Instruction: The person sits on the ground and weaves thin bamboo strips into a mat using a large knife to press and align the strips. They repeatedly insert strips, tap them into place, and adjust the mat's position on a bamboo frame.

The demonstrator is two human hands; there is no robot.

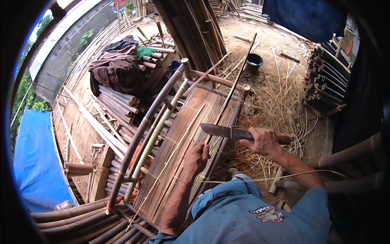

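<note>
My right hand (263, 141) is wrapped round a machete (225, 131) near its dark handle. The broad blade points left and lies across a long, thin bamboo strip (235, 84); I cannot tell whether they touch. The strip's lower end is in the closed fingers of my left hand (196, 157), and its far end rises past the bench. Beneath both hands stands a bamboo bench (151, 118) with a slatted seat (178, 130) and round-pole rails. A paler loose strip (183, 140) lies lengthwise on the slats.
Cut bamboo poles (118, 101) are piled left of the bench, partly under dark cloth (118, 65). Shavings (276, 110) cover the ground at right. A black bucket (254, 62) stands beyond, near stacked poles (325, 81). Thick upright bamboo (195, 32) rises behind the bench. A blue tarp (38, 162) lies far left.
</note>
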